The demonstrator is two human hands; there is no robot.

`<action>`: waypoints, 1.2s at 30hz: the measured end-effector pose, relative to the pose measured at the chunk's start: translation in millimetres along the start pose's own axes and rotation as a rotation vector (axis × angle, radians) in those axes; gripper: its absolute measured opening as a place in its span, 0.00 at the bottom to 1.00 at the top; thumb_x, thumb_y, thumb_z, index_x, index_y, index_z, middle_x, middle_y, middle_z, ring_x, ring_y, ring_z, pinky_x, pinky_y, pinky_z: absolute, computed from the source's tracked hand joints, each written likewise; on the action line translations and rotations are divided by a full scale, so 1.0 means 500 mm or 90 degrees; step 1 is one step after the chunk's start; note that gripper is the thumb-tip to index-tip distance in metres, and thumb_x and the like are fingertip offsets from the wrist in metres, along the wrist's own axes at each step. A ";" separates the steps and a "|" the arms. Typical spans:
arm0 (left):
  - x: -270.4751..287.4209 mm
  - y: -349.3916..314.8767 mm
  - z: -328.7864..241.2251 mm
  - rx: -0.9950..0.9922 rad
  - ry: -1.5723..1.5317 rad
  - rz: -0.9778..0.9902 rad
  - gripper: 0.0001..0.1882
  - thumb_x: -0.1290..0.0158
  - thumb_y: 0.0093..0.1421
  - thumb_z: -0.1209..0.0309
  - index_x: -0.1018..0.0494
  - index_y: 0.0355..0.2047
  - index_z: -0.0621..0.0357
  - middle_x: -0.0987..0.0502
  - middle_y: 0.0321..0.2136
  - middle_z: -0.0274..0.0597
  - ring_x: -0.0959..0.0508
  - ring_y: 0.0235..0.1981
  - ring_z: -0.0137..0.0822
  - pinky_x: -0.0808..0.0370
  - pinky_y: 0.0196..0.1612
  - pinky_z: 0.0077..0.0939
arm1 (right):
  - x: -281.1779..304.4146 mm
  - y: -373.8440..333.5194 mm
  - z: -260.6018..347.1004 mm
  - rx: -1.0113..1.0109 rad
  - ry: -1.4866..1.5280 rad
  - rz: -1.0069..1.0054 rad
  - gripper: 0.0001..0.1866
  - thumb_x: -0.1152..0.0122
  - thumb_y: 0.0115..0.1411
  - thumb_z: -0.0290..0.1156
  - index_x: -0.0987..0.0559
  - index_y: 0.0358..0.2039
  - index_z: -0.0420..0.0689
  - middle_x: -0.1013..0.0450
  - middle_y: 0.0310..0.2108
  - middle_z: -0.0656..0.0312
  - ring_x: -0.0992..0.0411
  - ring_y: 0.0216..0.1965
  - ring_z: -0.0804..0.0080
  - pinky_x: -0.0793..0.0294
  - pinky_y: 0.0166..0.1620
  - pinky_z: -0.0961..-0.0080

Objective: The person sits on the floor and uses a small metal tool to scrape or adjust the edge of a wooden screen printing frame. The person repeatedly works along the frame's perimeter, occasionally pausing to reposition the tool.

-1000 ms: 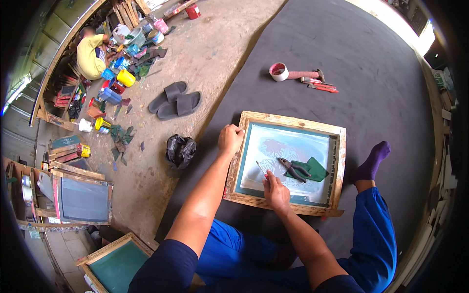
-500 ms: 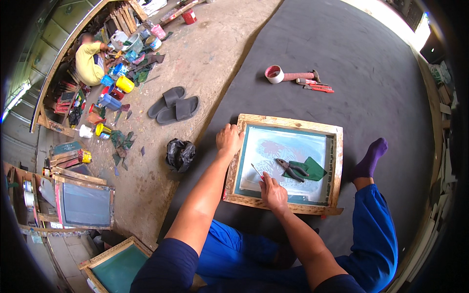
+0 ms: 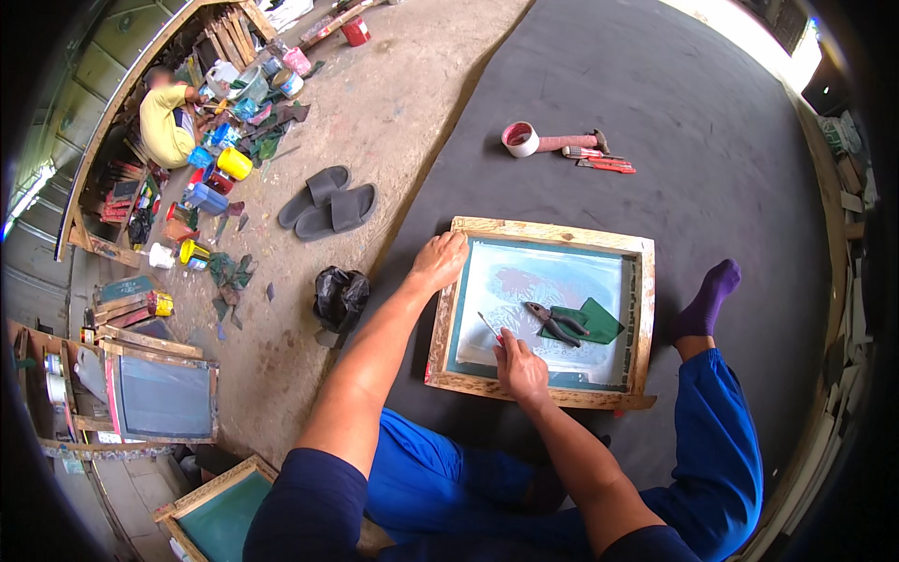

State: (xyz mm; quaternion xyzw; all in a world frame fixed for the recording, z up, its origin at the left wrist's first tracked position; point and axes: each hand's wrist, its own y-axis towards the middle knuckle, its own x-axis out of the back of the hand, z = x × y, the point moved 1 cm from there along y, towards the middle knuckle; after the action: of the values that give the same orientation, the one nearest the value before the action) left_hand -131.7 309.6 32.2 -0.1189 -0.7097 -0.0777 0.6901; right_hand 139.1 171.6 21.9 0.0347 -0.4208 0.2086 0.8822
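A wooden-framed printing screen (image 3: 552, 231) lies on the dark work surface in front of me. My left hand (image 3: 440, 261) is closed over the frame's left side near the far corner. My right hand (image 3: 523, 369) holds a slim screwdriver (image 3: 490, 325) with a red handle and a thin metal shaft, low over the mesh. Most of its handle is hidden by my fingers. On the mesh (image 3: 581, 268), which is pale in the middle with a teal border, rest dark-handled pliers (image 3: 562, 328), partly over a green scrap (image 3: 601, 318).
Farther off lie a tape roll (image 3: 521, 139), a hammer (image 3: 567, 142) and red cutters (image 3: 607, 165). Left of the surface are a black bag (image 3: 339, 298) and grey slippers (image 3: 351, 208). A person in yellow (image 3: 167, 126) sits among paint containers. My purple-socked foot (image 3: 709, 298) is at right.
My left hand has turned slightly, its fingers reaching further over the frame edge. The right hand with the screwdriver stays almost in place; the whole view has shifted slightly.
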 end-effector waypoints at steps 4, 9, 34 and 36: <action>0.006 -0.016 0.006 0.145 -0.095 -0.010 0.09 0.43 0.65 0.68 0.20 0.39 0.61 0.21 0.43 0.47 0.19 0.46 0.50 0.21 0.49 0.45 | 0.002 -0.001 0.002 -0.007 0.009 -0.007 0.23 0.45 0.72 0.44 0.27 0.63 0.48 0.20 0.38 0.48 0.19 0.34 0.44 0.20 0.37 0.49; 0.009 -0.039 0.001 0.305 -0.318 -0.108 0.12 0.36 0.61 0.62 0.19 0.32 0.58 0.20 0.34 0.48 0.18 0.38 0.52 0.22 0.41 0.45 | 0.009 -0.001 0.002 -0.020 0.012 0.003 0.23 0.45 0.72 0.44 0.27 0.62 0.48 0.20 0.39 0.47 0.19 0.35 0.44 0.20 0.39 0.49; -0.025 -0.152 -0.065 0.102 -0.346 -0.371 0.02 0.39 0.60 0.75 0.21 0.31 0.60 0.20 0.34 0.43 0.19 0.37 0.49 0.21 0.42 0.42 | 0.006 0.000 0.002 -0.026 0.015 -0.008 0.22 0.45 0.72 0.45 0.25 0.61 0.48 0.19 0.40 0.48 0.19 0.36 0.43 0.20 0.40 0.49; -0.017 -0.160 -0.076 0.145 -0.368 -0.404 0.02 0.39 0.60 0.75 0.21 0.31 0.60 0.20 0.35 0.43 0.19 0.38 0.49 0.21 0.43 0.42 | 0.011 0.001 0.005 -0.031 0.014 -0.007 0.22 0.45 0.72 0.44 0.24 0.61 0.48 0.19 0.40 0.49 0.19 0.37 0.43 0.20 0.40 0.49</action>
State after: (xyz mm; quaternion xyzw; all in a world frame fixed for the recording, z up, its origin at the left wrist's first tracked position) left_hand -117.1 221.7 29.4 0.1647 -0.8790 -0.1703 0.4138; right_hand 140.1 173.5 27.6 0.0134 -0.4160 0.1937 0.8884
